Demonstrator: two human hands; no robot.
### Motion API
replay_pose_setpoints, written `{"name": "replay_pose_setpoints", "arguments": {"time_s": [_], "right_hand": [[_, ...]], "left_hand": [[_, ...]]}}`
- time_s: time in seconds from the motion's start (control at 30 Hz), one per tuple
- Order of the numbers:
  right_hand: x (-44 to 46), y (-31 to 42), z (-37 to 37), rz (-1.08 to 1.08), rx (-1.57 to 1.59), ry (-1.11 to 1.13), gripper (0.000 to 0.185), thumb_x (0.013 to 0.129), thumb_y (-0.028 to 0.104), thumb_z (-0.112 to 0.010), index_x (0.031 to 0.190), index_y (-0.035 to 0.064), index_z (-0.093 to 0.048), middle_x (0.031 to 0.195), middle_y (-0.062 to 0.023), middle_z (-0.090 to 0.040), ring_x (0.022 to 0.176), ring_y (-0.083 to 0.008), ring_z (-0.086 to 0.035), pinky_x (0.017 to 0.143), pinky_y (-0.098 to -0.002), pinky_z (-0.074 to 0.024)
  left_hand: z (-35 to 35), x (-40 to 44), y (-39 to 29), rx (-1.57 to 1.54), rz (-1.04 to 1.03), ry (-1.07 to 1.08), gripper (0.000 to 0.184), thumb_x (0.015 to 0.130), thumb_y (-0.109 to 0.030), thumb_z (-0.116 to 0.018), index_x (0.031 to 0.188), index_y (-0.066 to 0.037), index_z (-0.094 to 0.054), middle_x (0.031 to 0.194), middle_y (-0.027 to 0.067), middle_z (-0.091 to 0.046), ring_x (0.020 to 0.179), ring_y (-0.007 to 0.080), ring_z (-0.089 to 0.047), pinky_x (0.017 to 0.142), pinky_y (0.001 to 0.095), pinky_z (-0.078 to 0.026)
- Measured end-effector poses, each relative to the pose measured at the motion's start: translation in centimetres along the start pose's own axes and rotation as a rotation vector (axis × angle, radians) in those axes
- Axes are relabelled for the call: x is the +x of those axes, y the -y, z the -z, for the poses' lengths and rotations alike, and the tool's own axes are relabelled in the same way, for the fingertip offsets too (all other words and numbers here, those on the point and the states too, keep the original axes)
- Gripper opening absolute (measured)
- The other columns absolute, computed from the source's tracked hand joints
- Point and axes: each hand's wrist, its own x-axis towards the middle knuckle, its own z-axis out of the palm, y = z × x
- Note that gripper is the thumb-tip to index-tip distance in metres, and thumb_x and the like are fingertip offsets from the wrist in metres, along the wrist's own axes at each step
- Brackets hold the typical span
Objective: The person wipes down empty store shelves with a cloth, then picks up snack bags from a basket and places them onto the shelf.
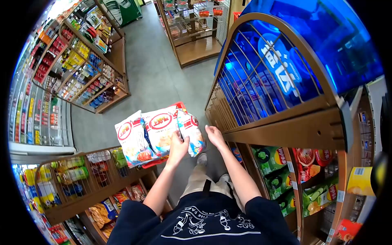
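Observation:
Several white snack bags (160, 131) with red oval logos sit side by side in front of me, over something red (180, 105) whose edges show behind and below them. My left hand (178, 147) is closed at the gap between the middle bag and the right-hand bag (190, 131), with its thumb up; its other fingers are partly hidden. Just to the right of the bags is my right hand (214, 135), its fingers loosely bent and apart, with nothing visible in them. It does not appear to touch the bags.
Close on my right stands a brown wire-sided shelf (286, 134) with a blue display (281, 61) and green chip bags (272, 175). A low shelf (94, 175) stands at left, another rack (87, 69) beyond it. Grey floor (163, 77) runs ahead towards a further shelf (200, 53).

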Motion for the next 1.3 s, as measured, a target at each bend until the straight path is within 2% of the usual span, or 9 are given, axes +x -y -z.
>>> {"name": "replay_pose_setpoints", "arguments": {"time_s": [0.23,0.4,0.57,0.7,0.83,1.03,1.13,1.2,1.3], "right_hand": [[3.8,-1.9,-4.6,-0.182,0.256,0.259,0.075,0.094,0.067,-0.041,0.116,0.0002,-0.067,0.12,-0.0208,-0.066,0.118,-0.0316,-0.06,0.102,-0.0392,-0.0428],[2.5,-0.7,-4.1,-0.189,0.228,0.173,0.069,0.098,0.061,-0.039,0.112,-0.0005,-0.067,0.112,-0.0171,-0.069,0.109,-0.0255,-0.063,0.095,-0.0374,-0.0454],[1.1,-0.4,-3.3,-0.247,0.477,0.094,0.054,0.1,0.049,-0.048,0.108,-0.0004,-0.066,0.097,-0.0093,-0.069,0.089,-0.0147,-0.062,0.081,-0.0305,-0.0481],[0.2,-0.5,-1.7,-0.259,0.476,0.062,0.054,0.101,0.05,-0.047,0.116,0.0012,-0.065,0.105,-0.0074,-0.068,0.095,-0.0131,-0.061,0.085,-0.0278,-0.0466],[-1.6,-0.4,-0.3,-0.151,0.525,-0.029,0.047,0.098,0.044,-0.057,0.112,0.0,-0.065,0.093,-0.0062,-0.068,0.084,-0.0125,-0.06,0.076,-0.0268,-0.0476],[-6.0,1.1,1.5,-0.041,0.614,-0.119,0.048,0.095,0.04,-0.063,0.116,-0.0029,-0.062,0.1,-0.0085,-0.067,0.092,-0.0124,-0.06,0.083,-0.0266,-0.0478],[-8.3,1.6,2.5,0.042,0.659,-0.063,0.049,0.094,0.038,-0.065,0.121,-0.0023,-0.062,0.105,-0.0078,-0.068,0.094,-0.0122,-0.061,0.085,-0.0262,-0.0479],[-10.1,1.8,3.5,0.074,0.614,-0.059,0.049,0.093,0.038,-0.066,0.12,-0.0024,-0.063,0.104,-0.0073,-0.069,0.093,-0.012,-0.061,0.085,-0.0262,-0.0482],[-12.9,1.5,5.2,0.119,0.613,-0.045,0.053,0.089,0.039,-0.071,0.119,-0.0031,-0.063,0.1,-0.006,-0.07,0.09,-0.0117,-0.062,0.084,-0.026,-0.0493]], "left_hand": [[-0.9,0.8,-1.0,0.092,-0.047,0.006,0.062,0.086,-0.016,-0.069,0.132,0.014,-0.039,0.119,0.0297,-0.057,0.083,0.0259,-0.069,0.075,0.0347,-0.056],[-1.5,1.2,-0.5,0.042,-0.049,0.056,0.058,0.086,-0.013,-0.067,0.131,0.013,-0.039,0.116,0.0311,-0.056,0.088,0.0329,-0.066,0.079,0.0377,-0.054],[-2.3,0.6,-1.7,0.009,-0.068,0.137,0.064,0.085,-0.015,-0.068,0.133,0.012,-0.037,0.118,0.0295,-0.057,0.089,0.0317,-0.066,0.08,0.0396,-0.054],[-2.3,-0.4,-3.5,-0.084,-0.037,0.151,0.077,0.084,-0.021,-0.074,0.138,0.014,-0.031,0.113,0.0247,-0.058,0.089,0.0268,-0.067,0.074,0.0355,-0.055],[-2.4,-0.9,-2.7,-0.095,-0.107,0.154,0.084,0.08,-0.028,-0.08,0.136,0.016,-0.035,0.105,0.0177,-0.058,0.08,0.0191,-0.06,0.069,0.0303,-0.053],[-1.2,-2.7,-4.3,0.038,-0.329,0.137,0.079,0.077,-0.032,-0.082,0.137,0.002,-0.044,0.118,0.0224,-0.05,0.112,0.0348,-0.046,0.101,0.0427,-0.038],[-0.7,-4.1,-5.0,0.021,-0.397,0.151,0.076,0.08,-0.027,-0.08,0.138,0.002,-0.041,0.121,0.0214,-0.053,0.114,0.0316,-0.051,0.102,0.041,-0.041],[-0.5,-5.4,-5.0,-0.382,-0.209,0.353,0.067,0.085,-0.021,-0.077,0.135,0.002,-0.04,0.124,0.0169,-0.057,0.113,0.0233,-0.058,0.097,0.0357,-0.047],[-0.4,-8.1,-3.7,-0.405,-0.224,0.333,0.058,0.085,-0.013,-0.076,0.129,0.001,-0.042,0.121,0.0142,-0.061,0.11,0.0188,-0.06,0.094,0.0334,-0.049]]}}
